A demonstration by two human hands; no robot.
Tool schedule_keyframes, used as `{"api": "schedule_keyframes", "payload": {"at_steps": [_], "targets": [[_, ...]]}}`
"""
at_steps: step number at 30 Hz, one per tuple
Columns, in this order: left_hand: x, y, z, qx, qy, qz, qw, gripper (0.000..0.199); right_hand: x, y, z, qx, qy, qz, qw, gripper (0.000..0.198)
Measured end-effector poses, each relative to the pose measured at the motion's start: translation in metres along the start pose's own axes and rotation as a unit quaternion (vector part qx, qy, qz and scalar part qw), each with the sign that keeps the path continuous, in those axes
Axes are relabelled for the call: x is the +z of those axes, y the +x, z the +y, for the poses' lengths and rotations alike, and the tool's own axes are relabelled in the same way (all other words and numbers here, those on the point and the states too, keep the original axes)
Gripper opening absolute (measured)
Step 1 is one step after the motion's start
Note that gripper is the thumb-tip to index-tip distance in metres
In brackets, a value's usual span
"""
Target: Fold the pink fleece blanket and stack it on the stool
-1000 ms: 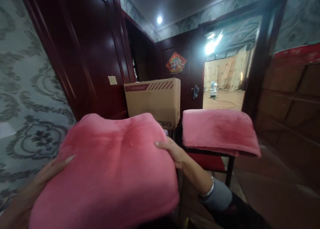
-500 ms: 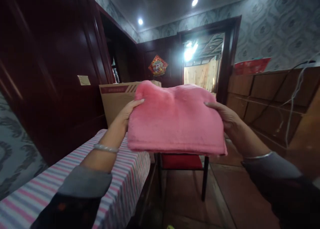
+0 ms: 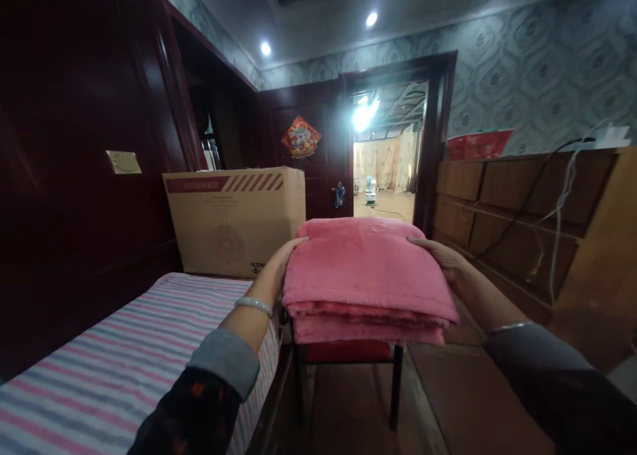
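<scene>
A folded pink plush blanket (image 3: pixel 365 269) is held between my two hands, its stacked layers showing along the near edge. My left hand (image 3: pixel 287 256) grips its left side, thumb on top and the other fingers mostly hidden. On the opposite side my right hand (image 3: pixel 440 256) clasps it the same way. Below and behind the blanket is a red-seated chair (image 3: pixel 348 353) with dark legs; whether the blanket touches the seat I cannot tell.
A striped cloth (image 3: pixel 124 349) covers a bed-like surface at left. Beyond it stands a large cardboard box (image 3: pixel 233 219). Wooden cabinets (image 3: pixel 522 203) with hanging cables line the right. An open doorway (image 3: pixel 385 170) leads to another room, where a fan-like object (image 3: pixel 370 191) stands.
Both hands have lowered the blanket toward the chair, and its folded layers now show at the front. The view has shifted, uncovering the box and more of the doorway.
</scene>
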State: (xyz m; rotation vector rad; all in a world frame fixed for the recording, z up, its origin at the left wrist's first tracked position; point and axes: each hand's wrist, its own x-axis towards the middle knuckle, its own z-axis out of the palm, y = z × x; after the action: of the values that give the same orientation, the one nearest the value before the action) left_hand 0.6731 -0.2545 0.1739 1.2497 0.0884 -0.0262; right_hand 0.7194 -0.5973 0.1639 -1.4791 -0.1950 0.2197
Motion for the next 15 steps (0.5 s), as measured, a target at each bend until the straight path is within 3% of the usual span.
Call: {"api": "schedule_keyframes", "payload": {"at_steps": [6,15], "targets": [[0.003,0.006,0.008,-0.006,-0.011,-0.009,1.0,0.015,-0.004,0.006,0.002,-0.072,-0.103,0.001,0.992,0.035],[0.0,0.004,0.01,-0.011,0.01,0.032,0.999,0.019,-0.004,0.007,0.003,-0.129,-0.135,0.059,0.981,0.034]]}}
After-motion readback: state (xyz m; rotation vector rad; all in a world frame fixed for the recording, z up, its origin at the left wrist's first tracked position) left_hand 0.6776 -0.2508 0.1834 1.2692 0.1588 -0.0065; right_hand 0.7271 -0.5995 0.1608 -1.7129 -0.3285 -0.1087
